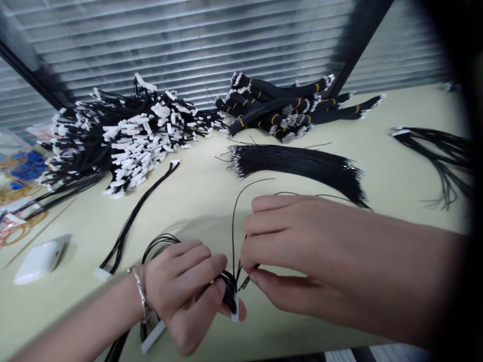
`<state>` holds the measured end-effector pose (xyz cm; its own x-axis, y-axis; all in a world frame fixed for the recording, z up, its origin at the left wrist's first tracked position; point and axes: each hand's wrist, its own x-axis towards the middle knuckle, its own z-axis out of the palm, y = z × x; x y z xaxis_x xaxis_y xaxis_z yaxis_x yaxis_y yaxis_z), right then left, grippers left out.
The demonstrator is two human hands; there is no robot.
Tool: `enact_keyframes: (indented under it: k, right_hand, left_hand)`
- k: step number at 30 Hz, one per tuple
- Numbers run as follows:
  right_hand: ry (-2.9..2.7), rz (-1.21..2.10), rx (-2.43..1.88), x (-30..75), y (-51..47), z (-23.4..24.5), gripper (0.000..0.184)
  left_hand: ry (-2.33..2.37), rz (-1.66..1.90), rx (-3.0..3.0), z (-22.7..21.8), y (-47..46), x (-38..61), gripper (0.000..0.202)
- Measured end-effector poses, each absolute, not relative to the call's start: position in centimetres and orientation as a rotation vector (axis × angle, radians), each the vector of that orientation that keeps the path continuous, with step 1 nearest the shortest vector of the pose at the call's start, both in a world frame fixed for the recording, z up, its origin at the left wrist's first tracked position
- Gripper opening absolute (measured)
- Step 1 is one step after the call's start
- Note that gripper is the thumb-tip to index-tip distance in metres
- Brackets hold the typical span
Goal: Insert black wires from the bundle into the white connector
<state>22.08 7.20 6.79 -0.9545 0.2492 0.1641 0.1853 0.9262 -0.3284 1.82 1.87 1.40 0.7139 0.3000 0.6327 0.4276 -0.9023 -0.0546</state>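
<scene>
your right hand (298, 246) comes in from the right, its forearm large and close, with thumb and forefinger brought together on thin wire strands (244, 284); the other fingers are curled, and you cannot tell how firm that pinch is. your left hand (188, 289), wearing a silvery bracelet (140, 295), is closed around a black wire bunch (228, 297), which sits between your two hands, low in the middle of the view. at the lower end of that bunch is a white connector (235, 309), against your left fingertips. one single black wire (234, 221) rises from there and bends to the right at its tip.

just below your left wrist you have another white connector (153, 337) on the pale tabletop (204, 201). beyond, to your left, lies a slim wire harness (139, 216) with white ends, and nearer the edge a rounded white case (39, 260). ahead of you are a heap of white-tipped harnesses (139, 136), yellow-banded wire bundles (283, 108) and, nearer, a loose row of black wires (298, 165). far to your right rests a splayed harness (439, 151). window blinds (188, 45) stand behind.
</scene>
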Motion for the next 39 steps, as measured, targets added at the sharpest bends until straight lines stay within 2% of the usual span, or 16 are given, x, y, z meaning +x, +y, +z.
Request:
enact_keyframes:
  k: [8,18,25,33,39]
  right_hand:
    - [-3.018,0.446,-0.295,21.4,7.2,7.2,0.019]
    - [-2.843,0.356,-0.175,22.1,6.8,6.0,0.016]
    - [-2.860,0.500,-0.234,21.4,6.7,5.9,0.013]
    - [-2.796,0.773,-0.367,21.4,6.7,5.8,0.015]
    - [-2.820,0.892,-0.377,21.5,7.0,6.1,0.016]
  left_hand:
    - [-0.668,-0.897,-2.774,1.3,1.6,1.8,0.033]
    - [-0.703,-0.816,-2.747,1.8,1.6,1.9,0.038]
    - [-0.635,-0.804,-2.800,1.2,1.9,1.7,0.040]
    - [-0.609,-0.945,-2.723,1.4,2.1,2.4,0.046]
    - [-0.932,-1.026,-2.659,1.0,1.3,2.9,0.039]
